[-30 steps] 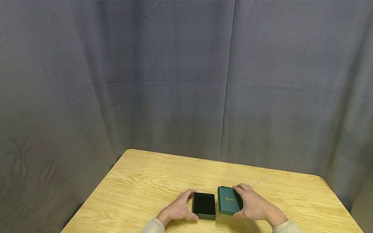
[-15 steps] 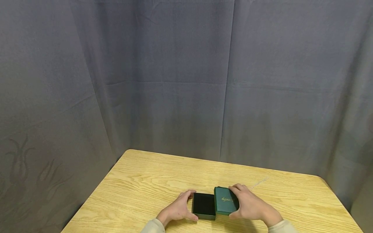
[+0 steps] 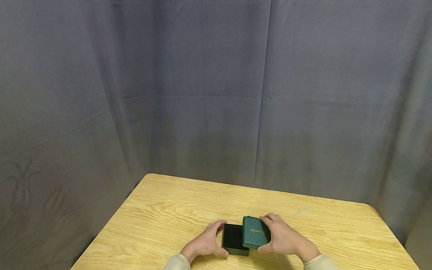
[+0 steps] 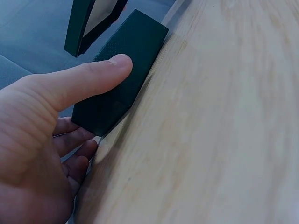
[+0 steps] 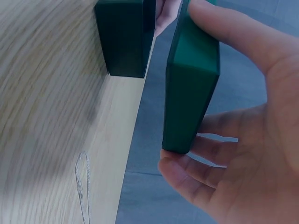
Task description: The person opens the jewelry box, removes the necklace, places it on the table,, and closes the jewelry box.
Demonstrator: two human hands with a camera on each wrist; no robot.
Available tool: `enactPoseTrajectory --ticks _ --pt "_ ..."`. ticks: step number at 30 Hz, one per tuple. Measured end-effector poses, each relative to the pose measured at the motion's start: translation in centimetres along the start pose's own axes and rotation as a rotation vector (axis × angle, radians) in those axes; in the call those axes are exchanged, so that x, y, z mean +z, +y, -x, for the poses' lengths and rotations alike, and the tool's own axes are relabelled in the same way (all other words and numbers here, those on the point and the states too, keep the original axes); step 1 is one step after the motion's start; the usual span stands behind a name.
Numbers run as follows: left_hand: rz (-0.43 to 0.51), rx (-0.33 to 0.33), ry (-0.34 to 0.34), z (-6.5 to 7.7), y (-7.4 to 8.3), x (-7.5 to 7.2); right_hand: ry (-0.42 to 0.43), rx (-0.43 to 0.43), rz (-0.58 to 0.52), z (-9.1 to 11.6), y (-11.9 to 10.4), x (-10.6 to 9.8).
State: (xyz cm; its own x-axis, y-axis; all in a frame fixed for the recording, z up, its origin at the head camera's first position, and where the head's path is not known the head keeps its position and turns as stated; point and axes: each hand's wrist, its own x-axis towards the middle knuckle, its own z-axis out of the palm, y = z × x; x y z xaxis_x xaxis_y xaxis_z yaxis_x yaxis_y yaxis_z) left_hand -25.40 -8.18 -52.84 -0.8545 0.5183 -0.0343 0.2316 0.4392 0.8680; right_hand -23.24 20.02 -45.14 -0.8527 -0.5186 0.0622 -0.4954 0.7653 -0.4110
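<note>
A dark green box base point(image 3: 233, 237) with a black inside sits on the table. My left hand point(image 3: 206, 240) grips it from the left, thumb on the near side point(image 4: 117, 77) and fingers at the far side. My right hand point(image 3: 281, 238) holds the green box lid point(image 3: 255, 232), which has gold lettering on top, between thumb and fingers. The lid is raised above the table and overlaps the right part of the base in the head view. Its pale inside shows in the left wrist view. In the right wrist view a gap separates the lid point(image 5: 189, 102) from the base point(image 5: 124, 42).
A thin silvery chain point(image 3: 299, 212) lies on the wooden table point(image 3: 189, 198) beyond my right hand; in the right wrist view it forms a narrow loop. Grey curtains point(image 3: 209, 93) hang behind the table and along its left side.
My right hand has carried the lid leftward, from beside the base to partly over it. The left hand and the base have stayed in place.
</note>
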Motion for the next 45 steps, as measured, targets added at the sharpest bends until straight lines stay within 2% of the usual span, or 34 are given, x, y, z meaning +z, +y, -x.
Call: enactPoseTrajectory --ticks 18,45 --pt "0.030 -0.021 -0.011 0.1 -0.1 -0.1 -0.022 0.000 0.016 -1.0 -1.2 0.6" --pt "0.001 -0.023 0.019 0.0 0.1 0.2 -0.037 -0.017 0.027 -2.3 -2.3 1.5"
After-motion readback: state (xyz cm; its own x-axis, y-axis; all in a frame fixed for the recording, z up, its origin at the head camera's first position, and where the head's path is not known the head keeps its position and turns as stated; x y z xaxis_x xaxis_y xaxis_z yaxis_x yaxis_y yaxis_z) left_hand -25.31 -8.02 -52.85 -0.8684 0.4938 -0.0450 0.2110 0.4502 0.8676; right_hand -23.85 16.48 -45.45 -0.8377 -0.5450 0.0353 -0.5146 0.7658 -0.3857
